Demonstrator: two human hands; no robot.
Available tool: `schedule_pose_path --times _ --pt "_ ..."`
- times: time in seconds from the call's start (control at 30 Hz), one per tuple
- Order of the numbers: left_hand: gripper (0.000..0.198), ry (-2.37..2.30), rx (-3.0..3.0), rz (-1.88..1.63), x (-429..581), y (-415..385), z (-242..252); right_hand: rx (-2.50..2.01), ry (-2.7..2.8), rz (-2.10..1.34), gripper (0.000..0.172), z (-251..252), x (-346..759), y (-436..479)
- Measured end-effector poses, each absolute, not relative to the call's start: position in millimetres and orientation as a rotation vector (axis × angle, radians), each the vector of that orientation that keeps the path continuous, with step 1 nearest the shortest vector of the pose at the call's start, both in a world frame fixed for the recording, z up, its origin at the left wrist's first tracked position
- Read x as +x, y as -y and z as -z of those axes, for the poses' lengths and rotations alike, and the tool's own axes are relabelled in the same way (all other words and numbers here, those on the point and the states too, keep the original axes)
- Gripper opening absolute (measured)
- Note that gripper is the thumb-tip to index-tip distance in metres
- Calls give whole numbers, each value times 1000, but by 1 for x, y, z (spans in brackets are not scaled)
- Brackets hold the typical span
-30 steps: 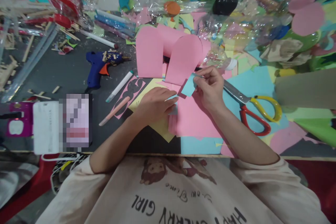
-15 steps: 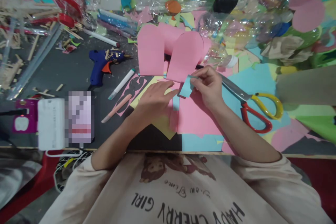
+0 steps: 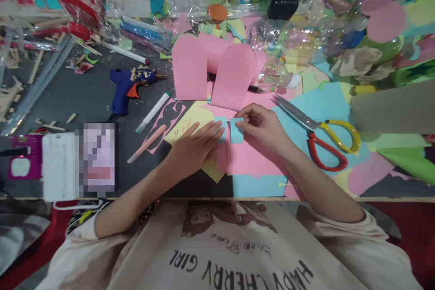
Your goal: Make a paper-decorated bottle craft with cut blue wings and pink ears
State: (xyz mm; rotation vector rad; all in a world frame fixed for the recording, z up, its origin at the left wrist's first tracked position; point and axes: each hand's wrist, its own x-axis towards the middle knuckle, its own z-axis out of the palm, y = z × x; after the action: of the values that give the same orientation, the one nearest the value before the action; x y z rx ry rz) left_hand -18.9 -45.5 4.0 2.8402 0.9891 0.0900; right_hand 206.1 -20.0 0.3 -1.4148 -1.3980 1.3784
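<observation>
The dark tabletop (image 3: 90, 88) is spreading under it all, with the rounded pink cutouts (image 3: 190, 68) standing beyond the hands. Open-bladed scissors (image 3: 314, 128) are lying on the right, their tips pointing away from the person. A pink sheet (image 3: 258, 158) is lying between the arms. The left hand (image 3: 192, 149) is resting flat, fingers extended and slightly spread, their tips touching the left blue piece (image 3: 222, 133). The right hand (image 3: 261, 128) is pinching the right blue piece (image 3: 236, 132), holding it over the pink sheet, just beside the other.
</observation>
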Motion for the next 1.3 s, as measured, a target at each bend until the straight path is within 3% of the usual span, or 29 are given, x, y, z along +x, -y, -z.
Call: schedule_pose_path --times 0.3,0.53,0.8,1.3 --pt "32 -1003 2750 -226 -20 30 -2 -1514 1543 -1068 7 3 192 28" --pt "34 -993 2713 -259 -21 32 4 -1524 1696 -934 2 4 189 28" --pt "34 -943 2710 -304 -24 33 5 -1498 2001 -592 17 9 186 31" --pt "34 -867 2740 -256 -25 30 5 -1288 2361 -356 20 6 201 31"
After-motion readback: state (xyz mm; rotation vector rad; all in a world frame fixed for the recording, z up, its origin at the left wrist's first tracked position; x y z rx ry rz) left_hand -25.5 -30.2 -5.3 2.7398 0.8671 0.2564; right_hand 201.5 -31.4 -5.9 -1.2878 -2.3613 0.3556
